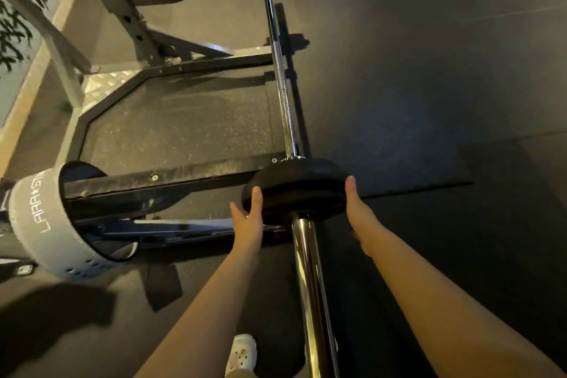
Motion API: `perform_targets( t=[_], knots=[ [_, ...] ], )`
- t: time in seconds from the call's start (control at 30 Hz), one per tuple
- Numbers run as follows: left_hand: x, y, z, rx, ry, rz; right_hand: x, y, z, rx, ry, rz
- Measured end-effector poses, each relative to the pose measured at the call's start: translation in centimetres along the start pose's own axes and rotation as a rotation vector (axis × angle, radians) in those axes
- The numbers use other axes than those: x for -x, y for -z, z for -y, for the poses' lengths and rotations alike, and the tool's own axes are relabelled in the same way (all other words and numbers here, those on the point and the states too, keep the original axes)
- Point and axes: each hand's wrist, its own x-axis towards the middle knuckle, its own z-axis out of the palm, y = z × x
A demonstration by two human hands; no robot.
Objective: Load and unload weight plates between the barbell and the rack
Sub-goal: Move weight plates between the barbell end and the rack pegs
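plate (296,181) black | barbell (306,270) chrome | belt (36,221) grey (white lettering) | floor (429,70) dark grey | shoe (242,353) white

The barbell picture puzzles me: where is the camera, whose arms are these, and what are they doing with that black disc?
The camera sits on a person's head, looking forward and down, so the two bare arms are the wearer's own. The long shiny bar is a barbell lying low over the dark gym floor. A black weight plate sits on its thick sleeve. The left hand and right hand press its opposite edges with fairly straight fingers. To the left stands a steel rack, with a grey lifting belt looped round its frame. A white shoe shows below.
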Motion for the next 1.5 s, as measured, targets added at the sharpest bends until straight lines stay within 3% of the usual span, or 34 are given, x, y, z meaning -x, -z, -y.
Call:
perform_targets(
  t=[0.17,0.4,0.6,1.0,1.1,1.23,1.33,1.4,1.5],
  knots=[
    [-0.5,-1.9,0.9,0.054,-0.019,-0.008,-2.0,-1.6,-1.6,-0.148,-0.029,0.060],
    [-1.9,-2.0,1.9,0.056,-0.017,0.006,-4.1,-1.5,-3.1,-0.132,-0.047,0.077],
    [-1.5,-2.6,3.0,0.221,-0.013,-0.005,-5.2,-2.0,-4.6,-0.169,-0.039,0.068],
    [-1.8,-3.2,4.0,0.333,-0.009,-0.048,-4.8,-1.6,-6.7,-0.171,0.044,0.085],
    [-1.7,-3.0,4.5,0.351,0.007,-0.042,-4.4,-1.4,-6.5,-0.192,0.109,0.049],
    [-1.6,-2.8,4.2,0.416,0.060,-0.065,-4.3,-1.8,-5.6,-0.169,0.365,-0.117],
    [-1.6,-2.8,3.6,0.438,0.084,-0.066,-4.5,-1.6,-5.0,-0.218,0.343,-0.080],
    [-1.4,-2.7,3.3,0.421,0.104,0.001,-4.5,-1.2,-5.0,-0.110,0.373,-0.094],
    [-1.7,-2.0,3.4,0.358,0.091,0.043,-4.0,-0.6,-5.2,0.247,0.484,-0.143]
  ],
)
